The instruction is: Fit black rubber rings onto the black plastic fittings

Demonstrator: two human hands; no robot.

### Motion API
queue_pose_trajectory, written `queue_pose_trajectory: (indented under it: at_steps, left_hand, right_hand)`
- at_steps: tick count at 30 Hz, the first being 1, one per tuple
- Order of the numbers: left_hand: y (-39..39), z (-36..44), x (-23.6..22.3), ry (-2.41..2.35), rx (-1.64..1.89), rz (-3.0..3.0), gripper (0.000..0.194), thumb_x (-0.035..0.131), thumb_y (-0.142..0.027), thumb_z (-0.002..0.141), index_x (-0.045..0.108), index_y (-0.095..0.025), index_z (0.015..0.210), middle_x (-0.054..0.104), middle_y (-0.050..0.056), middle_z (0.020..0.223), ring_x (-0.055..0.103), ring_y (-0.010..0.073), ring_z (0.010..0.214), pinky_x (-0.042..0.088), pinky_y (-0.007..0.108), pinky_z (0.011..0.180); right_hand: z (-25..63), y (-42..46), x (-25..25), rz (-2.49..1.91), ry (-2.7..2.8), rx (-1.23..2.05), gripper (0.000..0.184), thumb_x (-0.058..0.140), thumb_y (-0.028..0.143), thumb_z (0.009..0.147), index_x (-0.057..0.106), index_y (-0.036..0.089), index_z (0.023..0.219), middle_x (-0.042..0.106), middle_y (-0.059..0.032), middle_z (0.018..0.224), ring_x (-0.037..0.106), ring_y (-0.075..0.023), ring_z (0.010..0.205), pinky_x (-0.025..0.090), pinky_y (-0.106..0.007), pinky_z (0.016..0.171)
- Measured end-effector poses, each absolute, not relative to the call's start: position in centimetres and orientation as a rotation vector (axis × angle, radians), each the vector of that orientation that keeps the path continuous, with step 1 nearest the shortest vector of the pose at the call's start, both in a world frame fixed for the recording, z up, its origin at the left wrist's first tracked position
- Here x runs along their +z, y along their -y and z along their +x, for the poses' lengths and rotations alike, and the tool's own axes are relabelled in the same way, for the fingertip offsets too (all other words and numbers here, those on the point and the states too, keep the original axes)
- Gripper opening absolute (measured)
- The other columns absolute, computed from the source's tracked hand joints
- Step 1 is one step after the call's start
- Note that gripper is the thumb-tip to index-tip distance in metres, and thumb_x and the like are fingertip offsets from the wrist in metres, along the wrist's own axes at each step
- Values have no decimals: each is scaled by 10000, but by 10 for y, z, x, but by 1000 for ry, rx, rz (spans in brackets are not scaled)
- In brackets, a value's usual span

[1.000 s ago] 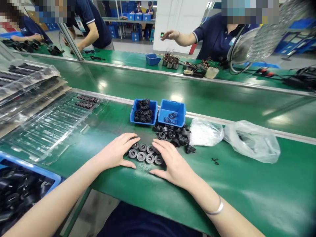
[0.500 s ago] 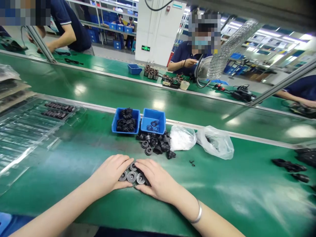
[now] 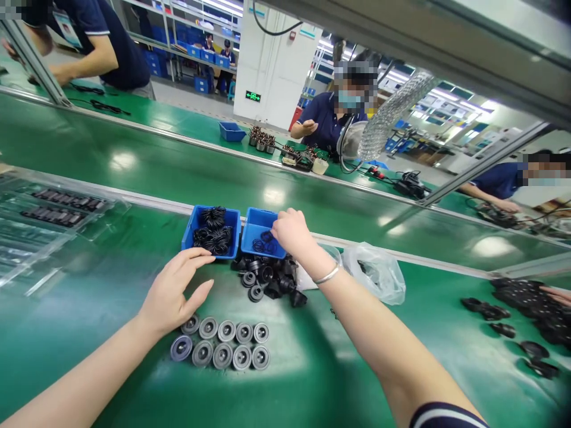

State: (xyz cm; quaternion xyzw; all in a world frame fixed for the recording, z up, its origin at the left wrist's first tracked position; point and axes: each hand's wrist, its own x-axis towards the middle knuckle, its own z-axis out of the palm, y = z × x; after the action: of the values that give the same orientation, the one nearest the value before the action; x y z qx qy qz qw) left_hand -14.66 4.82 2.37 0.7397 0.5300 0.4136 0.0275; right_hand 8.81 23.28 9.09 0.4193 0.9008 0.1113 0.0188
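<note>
Two rows of round grey-black ringed parts lie on the green bench before me. My left hand is open above their left end, fingers stretched toward the front of a blue bin holding bundled black rings. At the right side of a second blue bin, my right hand has its fingers curled together over the rim. What they hold, if anything, is hidden. A few loose black rings lie in that bin. In front of it is a heap of black plastic parts.
Clear plastic bags sit right of the heap. Clear trays with small dark parts occupy the left. More black parts lie far right, near another person's hand. Co-workers sit beyond a metal rail.
My hands have left the grey-black parts, which now stand in two rows. The right hand has moved up to the right-hand bin; the left has opened and moved left. The view has shifted.
</note>
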Motion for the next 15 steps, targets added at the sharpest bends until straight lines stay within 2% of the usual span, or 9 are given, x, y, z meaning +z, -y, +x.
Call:
queue_pose_trajectory:
  at_steps: [4, 9, 15]
  left_hand:
    - [-45, -155, 11, -1644, 1271, 2298, 347, 555, -269, 894, 580, -269, 1241, 631, 86, 1219, 612, 268, 1128, 502, 401, 979]
    - [-45, -158, 7, -1614, 1244, 2295, 350, 540, -283, 909, 559, -271, 1258, 615, 91, 1235, 601, 264, 1131, 508, 395, 971]
    - [-44, -158, 8, -1576, 1165, 2235, 312, 493, -289, 949, 551, -247, 1253, 565, 106, 1273, 562, 255, 1155, 489, 374, 943]
  right_hand:
    - [76, -244, 80, 1153, -2750, 387, 267, 493, 151, 960, 753, 101, 921, 664, -178, 985, 536, -304, 1029, 400, -418, 859]
    - [70, -250, 84, 974, -2675, 386, 240, 486, 110, 948, 722, 115, 991, 675, -159, 1012, 626, -249, 924, 453, -351, 786]
    - [65, -255, 86, 877, -2570, 432, 254, 457, 65, 940, 704, 96, 991, 677, -171, 1024, 679, -248, 903, 516, -317, 747]
